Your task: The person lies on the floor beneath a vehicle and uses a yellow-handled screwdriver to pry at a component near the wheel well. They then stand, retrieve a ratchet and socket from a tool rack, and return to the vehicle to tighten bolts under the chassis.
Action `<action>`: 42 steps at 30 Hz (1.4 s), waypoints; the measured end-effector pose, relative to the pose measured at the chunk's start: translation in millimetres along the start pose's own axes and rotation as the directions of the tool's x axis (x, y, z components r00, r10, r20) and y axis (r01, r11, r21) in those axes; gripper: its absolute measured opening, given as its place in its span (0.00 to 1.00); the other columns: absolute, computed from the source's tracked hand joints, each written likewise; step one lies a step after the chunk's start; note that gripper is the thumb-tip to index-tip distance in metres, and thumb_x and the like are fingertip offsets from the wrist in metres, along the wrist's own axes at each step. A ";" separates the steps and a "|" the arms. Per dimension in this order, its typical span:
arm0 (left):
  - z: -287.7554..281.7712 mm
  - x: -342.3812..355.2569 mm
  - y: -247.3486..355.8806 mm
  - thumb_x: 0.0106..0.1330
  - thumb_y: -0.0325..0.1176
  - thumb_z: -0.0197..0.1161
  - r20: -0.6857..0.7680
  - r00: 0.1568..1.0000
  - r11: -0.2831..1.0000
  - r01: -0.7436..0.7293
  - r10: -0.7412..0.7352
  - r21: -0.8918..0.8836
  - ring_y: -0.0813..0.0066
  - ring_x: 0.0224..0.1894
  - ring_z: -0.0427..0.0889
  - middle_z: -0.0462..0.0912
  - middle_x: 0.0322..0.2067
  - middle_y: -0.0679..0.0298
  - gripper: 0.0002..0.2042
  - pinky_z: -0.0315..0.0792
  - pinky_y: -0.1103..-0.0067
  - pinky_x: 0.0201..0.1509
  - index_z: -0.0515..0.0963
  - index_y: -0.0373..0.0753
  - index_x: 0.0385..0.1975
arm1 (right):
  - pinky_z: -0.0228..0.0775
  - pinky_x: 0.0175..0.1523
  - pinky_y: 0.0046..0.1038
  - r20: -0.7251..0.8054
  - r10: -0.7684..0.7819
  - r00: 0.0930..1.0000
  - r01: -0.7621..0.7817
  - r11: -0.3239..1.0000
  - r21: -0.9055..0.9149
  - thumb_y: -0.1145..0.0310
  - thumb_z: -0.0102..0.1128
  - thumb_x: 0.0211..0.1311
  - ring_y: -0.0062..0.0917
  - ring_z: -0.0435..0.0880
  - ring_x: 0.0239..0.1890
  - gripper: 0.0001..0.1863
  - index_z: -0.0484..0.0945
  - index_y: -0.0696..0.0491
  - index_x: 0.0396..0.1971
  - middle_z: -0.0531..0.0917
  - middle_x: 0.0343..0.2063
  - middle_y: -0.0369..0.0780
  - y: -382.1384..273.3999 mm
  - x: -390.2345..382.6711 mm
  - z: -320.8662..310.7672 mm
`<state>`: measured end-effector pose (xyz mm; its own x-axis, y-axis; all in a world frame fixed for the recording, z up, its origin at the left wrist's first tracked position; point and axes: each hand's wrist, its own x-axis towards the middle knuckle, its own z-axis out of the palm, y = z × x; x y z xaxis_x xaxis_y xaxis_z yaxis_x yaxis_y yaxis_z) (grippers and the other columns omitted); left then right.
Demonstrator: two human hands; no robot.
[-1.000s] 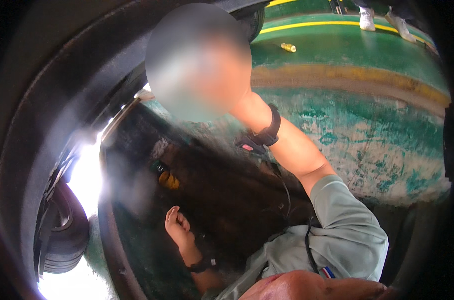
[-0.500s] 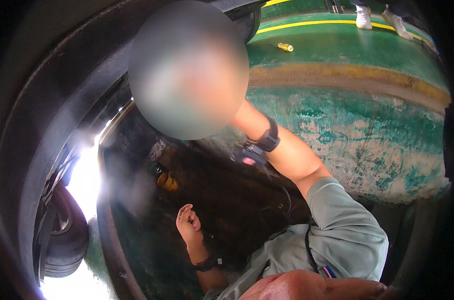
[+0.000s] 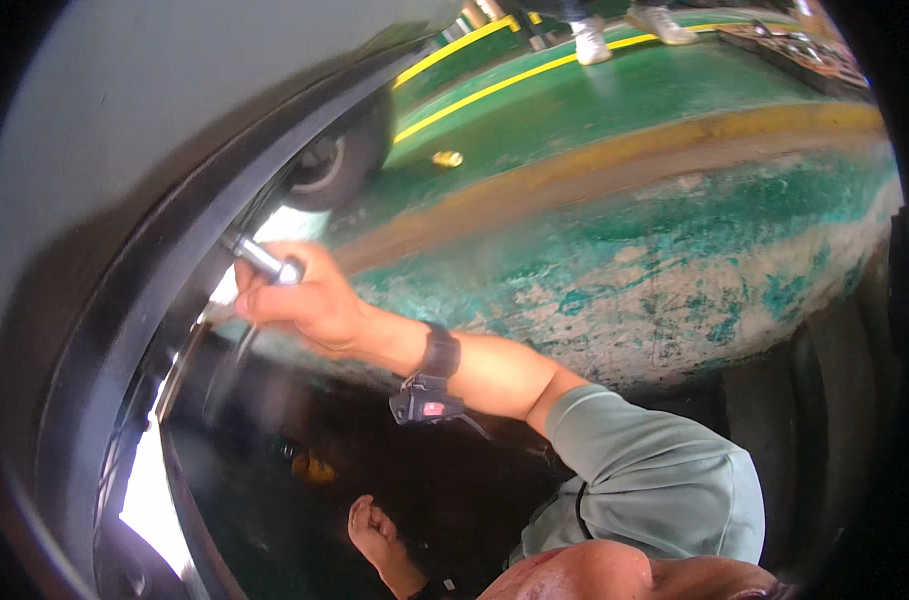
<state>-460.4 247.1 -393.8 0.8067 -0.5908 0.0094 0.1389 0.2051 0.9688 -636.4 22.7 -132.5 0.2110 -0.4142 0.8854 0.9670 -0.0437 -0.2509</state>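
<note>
My right hand (image 3: pixel 309 300) is raised at the left, closed round a silver cylindrical metal tool (image 3: pixel 264 259) with a rounded near end. Its far end reaches the dark lower edge of a vehicle body (image 3: pixel 164 235); what it meets there is hidden. A thin rod (image 3: pixel 242 350), smeared by motion, hangs below this hand, and I cannot tell whether it belongs to the tool. My left hand (image 3: pixel 372 530) is low in the middle with its fingers curled in. Whether it holds anything does not show.
The vehicle's wheel (image 3: pixel 324 170) stands beyond my right hand. A pit wall (image 3: pixel 624 290) with flaking green paint rises at the right. On the green floor above lie a small yellow object (image 3: pixel 447 159) and a tray of tools (image 3: pixel 794 55). Another person's white shoes (image 3: pixel 591 42) stand there.
The view has shifted, bringing the tool tray in. My right forearm now sits lower and further left. A blurred patch covered that hand earlier; now hand and tool show. My left hand stays curled.
</note>
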 end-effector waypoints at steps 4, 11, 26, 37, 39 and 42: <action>15.1 5.9 -4.8 0.68 0.30 0.55 0.010 0.999 1.000 0.031 -0.031 0.000 0.85 0.10 0.59 0.65 0.16 0.71 0.08 0.47 0.85 0.11 0.76 0.32 0.38 | 0.69 0.26 0.30 -0.061 -0.399 0.915 0.287 0.750 -0.596 0.75 0.64 0.57 0.22 0.78 0.20 0.06 0.76 0.54 0.33 0.79 0.21 0.38 -0.6 3.1 6.1; 14.9 9.0 -11.8 0.67 0.33 0.56 0.068 0.997 0.999 0.036 -0.037 0.021 0.83 0.10 0.59 0.67 0.17 0.70 0.08 0.48 0.83 0.11 0.77 0.36 0.38 | 0.70 0.29 0.30 -0.038 -0.512 0.858 0.235 0.458 -0.857 0.74 0.66 0.56 0.23 0.81 0.24 0.09 0.75 0.56 0.34 0.79 0.21 0.38 -0.8 5.6 -6.0; -17.4 33.2 -59.6 0.70 0.31 0.55 0.174 0.899 0.794 -0.436 0.401 0.424 0.84 0.11 0.60 0.68 0.18 0.70 0.08 0.51 0.84 0.12 0.78 0.35 0.40 | 0.67 0.27 0.27 0.023 -0.118 0.993 0.118 0.923 -0.366 0.71 0.69 0.57 0.22 0.76 0.20 0.10 0.75 0.55 0.35 0.80 0.23 0.37 -7.4 2.9 -8.2; 29.7 12.2 -11.9 0.71 0.29 0.55 0.170 0.978 0.969 -0.155 0.122 0.193 0.86 0.14 0.62 0.70 0.21 0.69 0.08 0.52 0.86 0.14 0.78 0.32 0.41 | 0.70 0.28 0.30 0.271 -0.590 0.760 0.460 0.195 -0.866 0.72 0.68 0.53 0.28 0.79 0.21 0.10 0.75 0.53 0.33 0.79 0.21 0.36 -1.9 14.8 -27.1; 39.1 15.7 -9.6 0.71 0.30 0.55 0.218 0.961 0.949 -0.217 0.168 0.227 0.87 0.14 0.62 0.70 0.21 0.70 0.08 0.52 0.87 0.15 0.78 0.32 0.41 | 0.69 0.26 0.28 0.279 -0.506 0.816 0.537 0.485 -0.690 0.71 0.67 0.57 0.23 0.77 0.19 0.09 0.75 0.53 0.33 0.78 0.21 0.34 12.2 19.3 -31.0; 64.6 6.7 11.0 0.71 0.31 0.56 0.256 0.946 0.948 -0.251 0.198 0.197 0.89 0.15 0.61 0.70 0.22 0.71 0.09 0.52 0.87 0.16 0.79 0.33 0.42 | 0.68 0.25 0.30 0.287 -0.522 0.803 0.527 0.399 -0.750 0.71 0.67 0.57 0.27 0.76 0.18 0.08 0.76 0.53 0.33 0.79 0.21 0.36 17.8 18.3 -32.5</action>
<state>-490.6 195.0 -367.1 0.6437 -0.7184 0.2637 -0.1837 0.1894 0.9646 -620.1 -15.2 -133.5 -0.2943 -0.0487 0.9545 0.3898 -0.9180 0.0734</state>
